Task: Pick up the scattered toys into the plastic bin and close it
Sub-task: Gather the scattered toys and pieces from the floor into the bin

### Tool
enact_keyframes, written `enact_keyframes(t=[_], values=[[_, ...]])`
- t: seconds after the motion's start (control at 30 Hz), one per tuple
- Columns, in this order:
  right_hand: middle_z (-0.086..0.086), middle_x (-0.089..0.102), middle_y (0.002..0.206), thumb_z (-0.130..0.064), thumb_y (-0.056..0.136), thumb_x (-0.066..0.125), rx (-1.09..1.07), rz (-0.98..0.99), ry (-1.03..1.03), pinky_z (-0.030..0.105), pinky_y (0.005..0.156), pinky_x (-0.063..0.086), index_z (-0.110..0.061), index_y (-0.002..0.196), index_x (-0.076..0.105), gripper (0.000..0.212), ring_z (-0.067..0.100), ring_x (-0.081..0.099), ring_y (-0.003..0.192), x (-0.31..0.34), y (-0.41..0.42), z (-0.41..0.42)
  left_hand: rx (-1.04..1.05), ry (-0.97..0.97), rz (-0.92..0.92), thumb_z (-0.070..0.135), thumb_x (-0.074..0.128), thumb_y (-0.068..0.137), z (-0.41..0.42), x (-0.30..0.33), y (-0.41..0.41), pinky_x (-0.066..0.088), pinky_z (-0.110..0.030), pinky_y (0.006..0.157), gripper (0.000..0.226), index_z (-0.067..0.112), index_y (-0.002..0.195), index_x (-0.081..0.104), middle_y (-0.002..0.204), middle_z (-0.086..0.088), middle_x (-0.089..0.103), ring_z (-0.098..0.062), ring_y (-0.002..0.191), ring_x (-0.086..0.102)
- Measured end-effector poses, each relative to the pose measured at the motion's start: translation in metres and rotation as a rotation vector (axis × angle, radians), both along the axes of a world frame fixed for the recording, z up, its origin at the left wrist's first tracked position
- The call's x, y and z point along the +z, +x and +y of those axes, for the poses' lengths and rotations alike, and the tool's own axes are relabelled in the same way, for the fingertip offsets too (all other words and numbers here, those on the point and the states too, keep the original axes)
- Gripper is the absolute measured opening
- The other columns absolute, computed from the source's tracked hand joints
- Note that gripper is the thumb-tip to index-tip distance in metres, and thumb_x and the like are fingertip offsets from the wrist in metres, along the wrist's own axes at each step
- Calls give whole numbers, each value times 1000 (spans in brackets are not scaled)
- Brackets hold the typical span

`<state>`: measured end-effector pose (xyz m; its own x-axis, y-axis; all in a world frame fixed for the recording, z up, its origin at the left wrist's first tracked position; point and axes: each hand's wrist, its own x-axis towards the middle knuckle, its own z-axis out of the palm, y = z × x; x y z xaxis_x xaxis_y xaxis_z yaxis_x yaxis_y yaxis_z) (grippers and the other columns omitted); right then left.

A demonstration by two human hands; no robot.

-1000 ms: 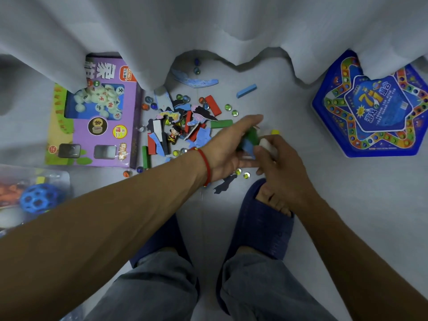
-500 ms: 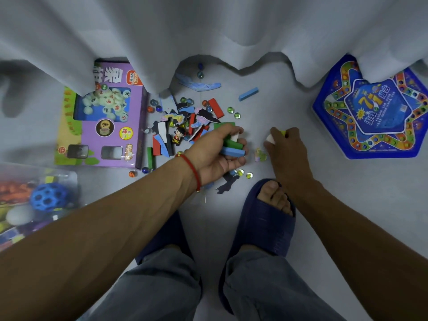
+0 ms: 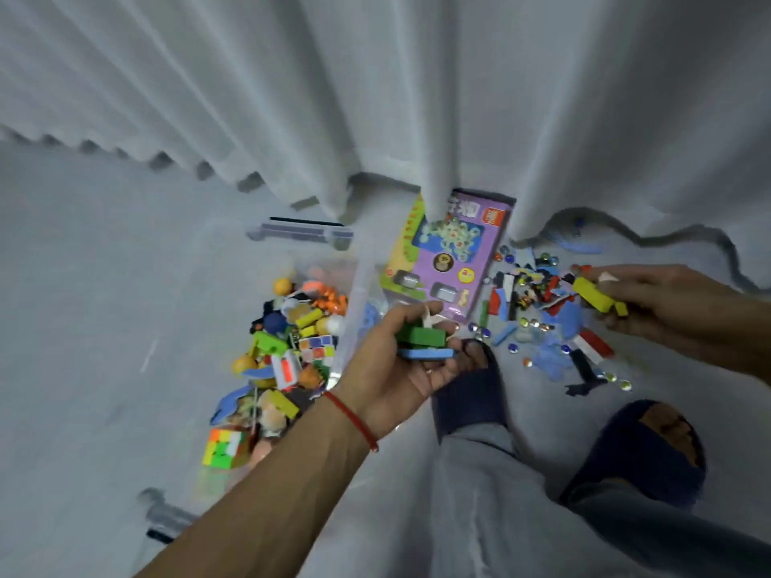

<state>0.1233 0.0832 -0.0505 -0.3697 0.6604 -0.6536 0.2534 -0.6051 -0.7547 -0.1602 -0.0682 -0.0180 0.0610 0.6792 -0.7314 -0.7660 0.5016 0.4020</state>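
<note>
Currently, scene: a pale floor is seen from above, with white curtains (image 3: 417, 98) hung across the top half of the frame.
Left hand: the left hand (image 3: 400, 360) is held palm-up at frame centre, fingers curled round a green block (image 3: 419, 335) stacked on a blue block (image 3: 425, 353); both long axes are laid roughly left to right across the frame. A whitish piece is tucked behind them; what it is cannot be told.
Right hand: the right hand (image 3: 663, 302) is seen at the right edge, fingers closed on a yellow block (image 3: 594, 294), its long axis slanted from upper left down to lower right.
Plastic bin: the clear plastic bin (image 3: 354, 285) is placed left of centre, just beside the left hand, and is filled with mixed toys, among them a colour cube (image 3: 223, 448) at its lower end.
Lid: a clear lid (image 3: 300, 233) is lain flat above the bin, near the curtain hem.
Scattered toys: a heap of blocks and marbles (image 3: 542, 319) is spread at centre right, under the right hand.
Purple box: a purple box (image 3: 450, 252) is lain between bin and heap, its long axis tilted from upper right to lower left.
Feet: dark blue slippers (image 3: 471, 394) are worn, at lower centre and lower right.
</note>
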Motion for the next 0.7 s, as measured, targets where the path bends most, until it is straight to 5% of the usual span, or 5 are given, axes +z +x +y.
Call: enact_keyframes(t=[0.13,0.3,0.43,0.57,0.7], values=[[8,73,105,-29,76,75,498,180,-73,25,72,57,-22,118,72,43,18,70,85,91,-114,-13,207,-54,141,19,63,84,-67,35,-74,53,-31,59,17,14,99,70,83,-10,57,-26,72,59],[5,69,98,-12,94,61,819,70,100,27,72,57,-23,110,76,24,16,64,81,151,-248,-77,342,-216,434,17,61,87,-138,68,-140,56,-38,70,13,8,95,66,84,-13,54,-28,87,54],[4,59,127,-15,96,59,980,-23,121,29,72,60,-21,122,68,28,22,65,102,156,-304,-140,256,-321,500,16,61,89,-174,75,-149,51,-51,90,17,4,100,60,98,-20,54,-34,88,55],[6,53,134,-27,97,60,1174,-208,193,38,85,60,-25,133,60,36,25,62,110,153,-307,-155,25,-338,593,28,60,90,-184,92,-140,52,-47,79,17,11,91,64,66,-3,71,-24,69,67],[1,65,119,-27,97,59,1070,-287,339,39,88,59,-25,122,65,26,20,66,104,161,-260,-112,63,-281,865,23,57,94,-163,100,-125,50,-50,97,33,14,126,56,124,-8,56,-26,108,54]])
